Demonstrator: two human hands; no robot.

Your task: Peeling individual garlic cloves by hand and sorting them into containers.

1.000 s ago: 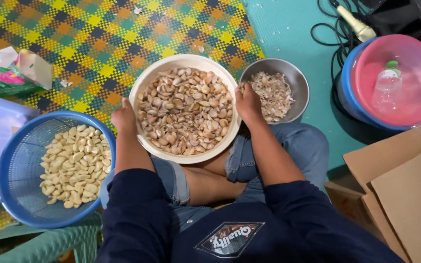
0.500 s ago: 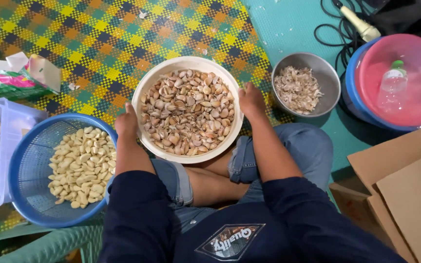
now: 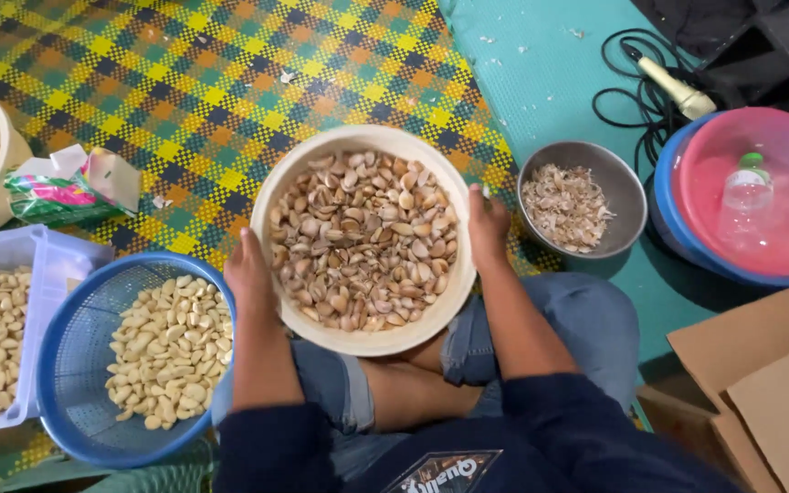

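**Head view: garlic peeling, partway through by the look of it**

Head view, left to right across the checked woven mat (image 3: 184,100):

- Far left edge: pale lilac plastic crate (image 3: 47,265) holding peeled cloves.
- Beside it, near the mat's lower left: round blue mesh basket (image 3: 75,365) with a shallow layer of peeled cloves.
- Centre, over the lap: wide cream plastic bowl (image 3: 367,340), heaped with unpeeled garlic cloves (image 3: 362,242).
- Left hand (image 3: 250,274) wraps the bowl's left rim; right hand (image 3: 488,228) clasps the right rim. Both gripping the bowl, nothing else held.
- Right, off the mat on the teal floor: small steel bowl (image 3: 627,196) of papery garlic skins.
- Far right: pink basin nested in a blue one (image 3: 783,242).

Judgement: two containers done, full bowl left.
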